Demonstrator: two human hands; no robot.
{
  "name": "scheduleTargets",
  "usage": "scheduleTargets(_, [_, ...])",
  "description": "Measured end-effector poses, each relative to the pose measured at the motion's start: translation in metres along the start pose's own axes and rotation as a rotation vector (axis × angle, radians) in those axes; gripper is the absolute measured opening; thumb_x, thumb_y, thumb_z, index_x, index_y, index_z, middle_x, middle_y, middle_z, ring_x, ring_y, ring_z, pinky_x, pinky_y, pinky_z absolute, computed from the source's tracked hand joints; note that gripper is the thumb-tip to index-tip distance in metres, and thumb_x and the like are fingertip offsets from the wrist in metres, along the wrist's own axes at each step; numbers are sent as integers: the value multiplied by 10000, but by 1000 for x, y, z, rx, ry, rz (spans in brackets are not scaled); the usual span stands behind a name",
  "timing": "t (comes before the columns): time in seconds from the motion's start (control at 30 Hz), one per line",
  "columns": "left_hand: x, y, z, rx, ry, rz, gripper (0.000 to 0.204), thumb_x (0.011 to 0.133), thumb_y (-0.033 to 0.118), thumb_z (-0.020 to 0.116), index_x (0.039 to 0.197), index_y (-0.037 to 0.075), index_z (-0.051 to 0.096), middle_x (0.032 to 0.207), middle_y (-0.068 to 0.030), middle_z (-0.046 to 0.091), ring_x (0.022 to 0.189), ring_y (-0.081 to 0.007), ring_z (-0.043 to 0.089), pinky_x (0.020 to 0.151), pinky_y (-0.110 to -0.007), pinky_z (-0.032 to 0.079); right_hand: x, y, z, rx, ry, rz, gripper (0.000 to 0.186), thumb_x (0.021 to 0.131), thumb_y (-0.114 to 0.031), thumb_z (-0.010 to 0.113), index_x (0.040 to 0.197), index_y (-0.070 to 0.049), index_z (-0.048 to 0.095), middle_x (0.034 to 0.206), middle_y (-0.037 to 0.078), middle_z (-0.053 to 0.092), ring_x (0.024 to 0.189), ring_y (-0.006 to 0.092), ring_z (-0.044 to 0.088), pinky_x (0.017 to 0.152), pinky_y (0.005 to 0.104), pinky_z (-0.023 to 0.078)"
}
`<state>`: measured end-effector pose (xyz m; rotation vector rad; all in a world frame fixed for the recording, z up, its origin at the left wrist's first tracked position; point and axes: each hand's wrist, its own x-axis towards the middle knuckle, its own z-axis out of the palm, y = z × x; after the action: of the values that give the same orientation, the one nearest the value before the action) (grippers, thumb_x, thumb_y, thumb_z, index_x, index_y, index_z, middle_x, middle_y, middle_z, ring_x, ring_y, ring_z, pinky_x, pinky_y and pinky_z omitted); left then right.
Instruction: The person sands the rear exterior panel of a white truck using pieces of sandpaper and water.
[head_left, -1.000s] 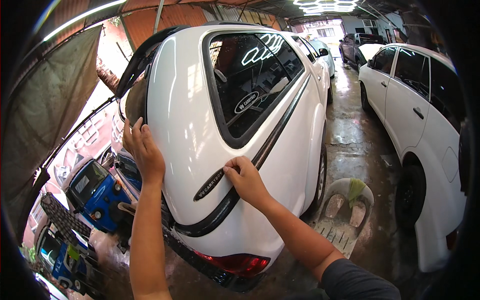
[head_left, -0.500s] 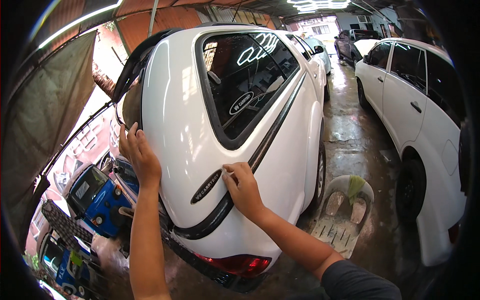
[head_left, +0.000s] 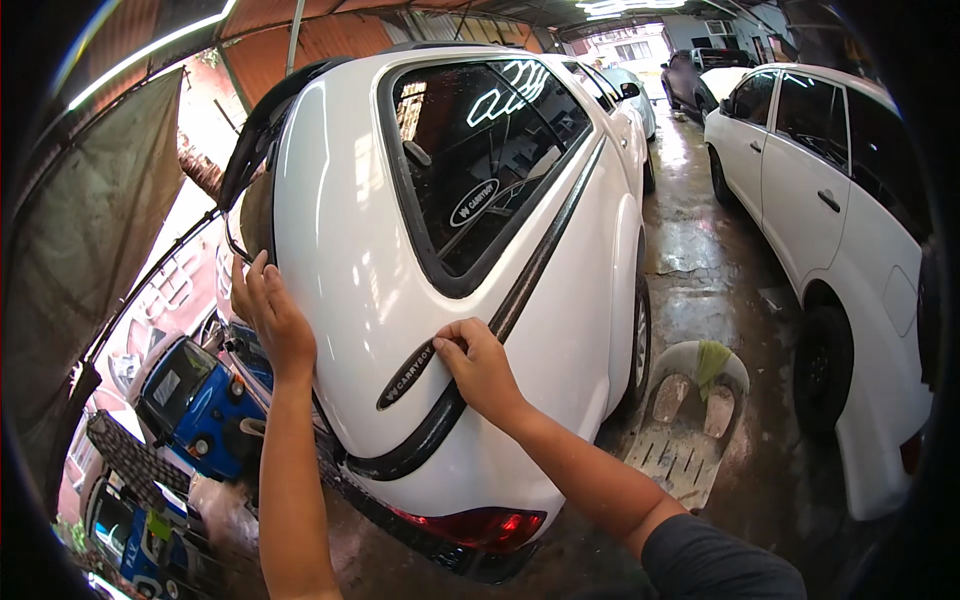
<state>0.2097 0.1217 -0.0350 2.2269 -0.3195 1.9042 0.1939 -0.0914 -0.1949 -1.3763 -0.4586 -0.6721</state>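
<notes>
A white vehicle (head_left: pixel 340 200) with a dark side window (head_left: pixel 475 170) fills the middle, its rear corner facing me. My left hand (head_left: pixel 275 310) rests along the rear edge near the dark rear glass (head_left: pixel 258 205), fingers stretched and apart. My right hand (head_left: pixel 480 370) has thumb and fingers pinched at the upper end of a black oval emblem (head_left: pixel 400 380) on the rear side panel. A black trim strip (head_left: pixel 410 452) curves below that emblem. A red tail light (head_left: pixel 480 525) is lower down, between my forearms.
Right stands another white car (head_left: pixel 805 200), with a dark vehicle (head_left: pixel 675 85) farther back. A worn stool-like item with green cloth (head_left: pixel 712 365) is on the wet floor (head_left: pixel 680 260). Small blue vehicles (head_left: pixel 200 415) and a hanging tarp (head_left: pixel 95 200) are at left.
The view has shifted slightly, so the vehicle sits a little farther left. My left fingers have moved slightly down along the rear edge; my right hand stays at the emblem's upper end.
</notes>
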Motion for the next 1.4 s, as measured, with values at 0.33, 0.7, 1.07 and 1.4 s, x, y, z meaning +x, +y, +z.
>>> scheduleTargets(0.33, [-1, -3, 2, -57, -24, 27, 415, 1102, 295, 357, 1330, 8, 552, 1560, -223, 333, 1464, -375, 238, 1185, -505, 225, -1, 5, 1, -10, -27, -74, 123, 1008, -110, 592, 1017, 12, 574, 1021, 146, 563, 931, 265, 577, 859, 348, 469])
scheduleTargets(0.7, [-22, 71, -34, 131, -243, 459, 299, 958, 186, 622, 1217, 35, 618, 1390, -192, 505, 1289, -372, 447, 1096, -488, 340, -12, 5, -7, 57, 5, -153, 156, 967, -40, 617, 1111, 12, 645, 1034, 170, 590, 943, 320, 624, 852, 385, 502])
scheduleTargets(1.07, [-75, 106, -41, 200, -623, 668, 214, 805, 126, 772, 1011, 129, 711, 1110, -60, 612, 1066, -292, 536, 944, -452, 443, -20, 23, -7, 75, -12, -425, 437, 836, 113, 664, 1264, 35, 634, 1002, 150, 613, 866, 285, 640, 725, 351, 546])
scheduleTargets(1.4, [-67, 124, -38, 449, -740, 753, 324, 826, 197, 746, 1150, 203, 731, 1154, -33, 580, 1121, -246, 510, 988, -436, 440, 0, 33, -39, 302, -197, -346, 292, 836, 64, 653, 1127, 47, 656, 1024, 169, 607, 899, 317, 650, 775, 373, 551])
